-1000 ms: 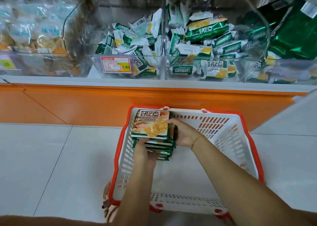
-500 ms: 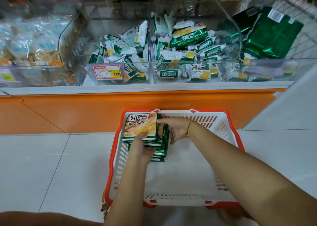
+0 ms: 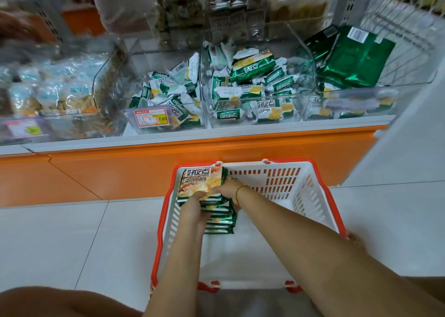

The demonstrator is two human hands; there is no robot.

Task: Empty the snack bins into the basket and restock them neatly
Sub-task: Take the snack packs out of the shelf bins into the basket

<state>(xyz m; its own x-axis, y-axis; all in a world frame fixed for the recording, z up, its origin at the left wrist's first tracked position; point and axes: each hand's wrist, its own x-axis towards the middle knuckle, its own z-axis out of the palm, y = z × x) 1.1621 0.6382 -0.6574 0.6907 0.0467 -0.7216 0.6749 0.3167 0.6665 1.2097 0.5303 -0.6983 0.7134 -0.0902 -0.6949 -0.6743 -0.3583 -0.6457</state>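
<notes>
**Head view.** Left grip [image 3: 195, 210] and right grip [image 3: 227, 189] are both clamped on the stack of snack packs [image 3: 202, 182]. The left closes over its near edge with the thumb on the top pack, and the right curls round its right flank.

A second earlier the left grip lay lower against the stack. The stack keeps the same far-left corner of the basket [image 3: 277, 169], so the load is probably being squared, not moved.

Right of the grips the basket floor is bare.

Beyond the grips, the shelf bins remain well filled:
- The centre-left bin [image 3: 168, 92] and centre-right bin [image 3: 255, 88] hold jumbled green-and-white packs.
- The right bin [image 3: 356, 56] holds large green bags.
- The left bin [image 3: 48, 92] holds blurred pale packets.

Emptying looks barely begun
</notes>
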